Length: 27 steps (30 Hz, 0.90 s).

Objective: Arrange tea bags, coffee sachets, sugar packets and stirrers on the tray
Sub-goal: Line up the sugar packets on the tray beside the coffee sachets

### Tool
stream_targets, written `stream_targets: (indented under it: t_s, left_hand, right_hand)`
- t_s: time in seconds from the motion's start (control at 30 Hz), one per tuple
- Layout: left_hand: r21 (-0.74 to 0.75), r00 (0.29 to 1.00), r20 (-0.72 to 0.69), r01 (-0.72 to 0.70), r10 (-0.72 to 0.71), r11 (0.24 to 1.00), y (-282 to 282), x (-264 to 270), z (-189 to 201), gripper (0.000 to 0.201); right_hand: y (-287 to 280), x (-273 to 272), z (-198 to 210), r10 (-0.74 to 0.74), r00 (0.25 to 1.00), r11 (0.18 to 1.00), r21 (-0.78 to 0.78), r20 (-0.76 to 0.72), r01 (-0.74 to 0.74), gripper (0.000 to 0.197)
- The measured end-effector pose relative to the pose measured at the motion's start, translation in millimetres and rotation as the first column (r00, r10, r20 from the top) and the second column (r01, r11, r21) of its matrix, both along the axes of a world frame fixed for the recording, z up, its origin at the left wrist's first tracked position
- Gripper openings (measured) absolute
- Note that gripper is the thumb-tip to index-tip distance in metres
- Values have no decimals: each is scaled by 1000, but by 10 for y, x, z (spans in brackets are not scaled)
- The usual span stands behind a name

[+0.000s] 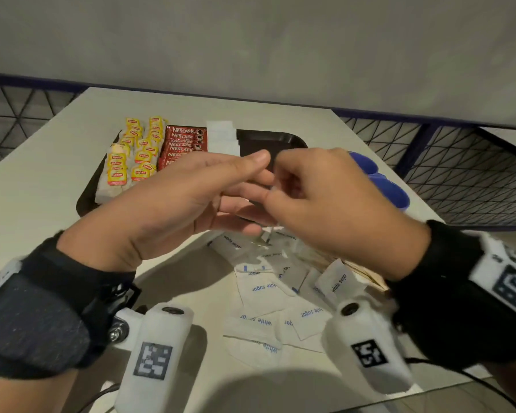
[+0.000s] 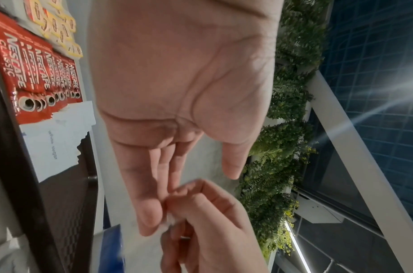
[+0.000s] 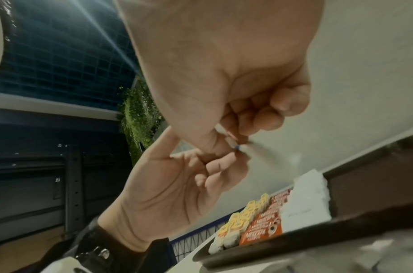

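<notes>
Lipton tags mark the yellow tea bags (image 1: pixel 134 153) at the tray's (image 1: pixel 268 138) 9 o'clock; red sachets (image 1: pixel 183 144) beside them read NESCAFE, Classic in the left wrist view. White packets (image 1: pixel 222 138) sit next on the tray, and loose ones (image 1: pixel 268 293) printed "white sugar" litter the table (image 1: pixel 27 204) toward 6 o'clock. The left hand (image 1: pixel 167 204) hovers above the tray's near edge, palm sideways, fingers straight and slack. The right hand (image 1: pixel 328 204) curls, pinching something small and white at the left fingertips (image 2: pixel 151 218).
</notes>
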<state>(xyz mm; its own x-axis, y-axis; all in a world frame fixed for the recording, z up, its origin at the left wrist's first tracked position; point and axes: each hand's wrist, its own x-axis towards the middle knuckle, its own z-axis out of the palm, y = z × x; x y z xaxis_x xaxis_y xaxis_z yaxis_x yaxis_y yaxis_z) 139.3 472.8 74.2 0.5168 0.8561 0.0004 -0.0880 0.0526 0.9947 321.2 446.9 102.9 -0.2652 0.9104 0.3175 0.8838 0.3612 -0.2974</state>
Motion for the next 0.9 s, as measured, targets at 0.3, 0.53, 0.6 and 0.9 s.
stream_targets:
  t_s: [0.3,0.53,0.6,0.9]
  left_hand:
    - [25,980,-38,-193,194,981,75,-24,-28,34]
    - [91,974,-76,-208,215,974,82,-50,-46,29]
    - [143,961,-66,-256,267,956,70,-30,-35,25]
    - [159,827,-63,-544,559,824,210,-130,-13,19]
  right_hand:
    - [128,-47,-87,181,868,927,-215,-463,-308,12]
    - [154,-14,-180,31,577,868,-264,-816,-421,40]
    - [200,-60,-153,52,543,877,-222,-838,-426,42]
    - [267,85,-341,176,983,843,-524,51,-124,17]
